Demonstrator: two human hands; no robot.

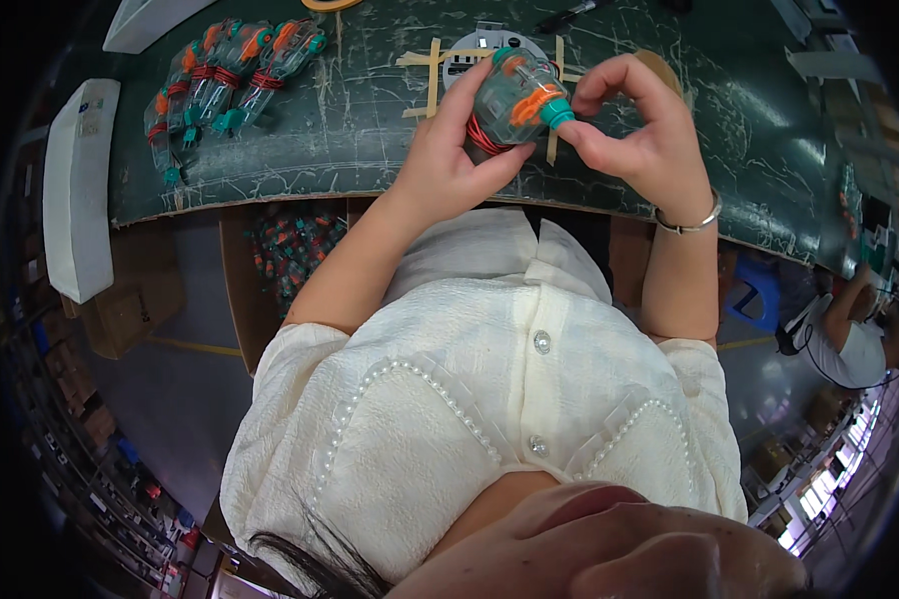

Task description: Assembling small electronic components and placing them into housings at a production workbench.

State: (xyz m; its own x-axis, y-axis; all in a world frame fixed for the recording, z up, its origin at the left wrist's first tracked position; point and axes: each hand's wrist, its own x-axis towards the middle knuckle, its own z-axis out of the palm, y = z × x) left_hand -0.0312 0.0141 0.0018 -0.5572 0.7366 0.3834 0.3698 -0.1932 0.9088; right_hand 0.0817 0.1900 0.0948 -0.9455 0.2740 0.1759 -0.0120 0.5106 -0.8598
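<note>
A clear plastic device (507, 108) with an orange part inside, green end pieces and a coil of red wire is held over the table. My left hand (454, 155) wraps around its body from the left, fingers behind and thumb along the near side. The thumb and forefinger of my right hand (644, 135) close at the green tip (557, 112) on its right; the exact contact is partly hidden. Behind the device, a round grey-white plate (461, 62) sits among strips of tan tape (434, 80) on the green tabletop (360, 120).
Several similar clear devices (220, 80) with red wire lie at the table's left. A white tray (78, 190) stands at the left edge. Below the table, a cardboard box (235, 285) holds many more. A blue stool (754, 295) and another person (849, 339) are at the right.
</note>
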